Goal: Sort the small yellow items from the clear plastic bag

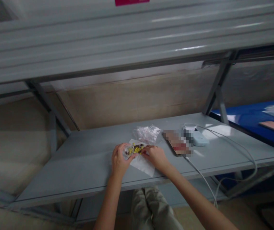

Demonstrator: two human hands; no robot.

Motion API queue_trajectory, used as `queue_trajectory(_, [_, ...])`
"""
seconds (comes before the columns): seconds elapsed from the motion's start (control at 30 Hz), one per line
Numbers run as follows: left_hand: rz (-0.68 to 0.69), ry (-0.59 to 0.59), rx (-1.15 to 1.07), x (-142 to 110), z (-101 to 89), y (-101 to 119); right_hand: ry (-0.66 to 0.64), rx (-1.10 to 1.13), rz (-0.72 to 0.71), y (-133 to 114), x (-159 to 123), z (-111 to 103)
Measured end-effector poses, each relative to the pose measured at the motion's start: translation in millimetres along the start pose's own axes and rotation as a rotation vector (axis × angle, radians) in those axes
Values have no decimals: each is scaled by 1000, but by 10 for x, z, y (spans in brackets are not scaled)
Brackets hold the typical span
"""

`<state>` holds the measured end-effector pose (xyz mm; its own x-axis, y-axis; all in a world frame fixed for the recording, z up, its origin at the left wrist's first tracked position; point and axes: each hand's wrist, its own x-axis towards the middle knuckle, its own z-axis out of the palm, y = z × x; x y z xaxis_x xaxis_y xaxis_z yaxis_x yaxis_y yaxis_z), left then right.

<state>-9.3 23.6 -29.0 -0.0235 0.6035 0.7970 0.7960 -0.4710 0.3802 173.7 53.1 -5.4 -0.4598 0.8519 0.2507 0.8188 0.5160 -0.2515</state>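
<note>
Head view looks down on a grey metal shelf (62,172), where the left hand (120,160) curls around a small clear plastic container (128,151). The right hand (156,157) rests flat on a white paper sheet (143,164), just beside yellow and dark pieces (135,148). A crumpled clear plastic bag (147,134) lies behind, near a blurred phone (177,142).

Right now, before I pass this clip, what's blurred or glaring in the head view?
In the head view, the grey overhead shelf is smeared with streaky highlights, a pixelated patch hides an object beside the white cable, and glare whitens the grey tabletop.
</note>
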Motion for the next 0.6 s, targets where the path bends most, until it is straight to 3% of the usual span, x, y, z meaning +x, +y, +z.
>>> queue_trajectory(0.1, [-9,6,5,4,-3,4,52,93,-8,6,16,-30])
queue_trajectory(0.3, [27,5,45,15,-8,32,288,558,-41,-95,116,-285])
queue_trajectory(0.5, [89,9,88,7,-5,35,222,552,-213,-307,118,-398])
queue_trajectory(0.6, [78,13,91,11,-11,37,237,529,-124,-236,87,-313])
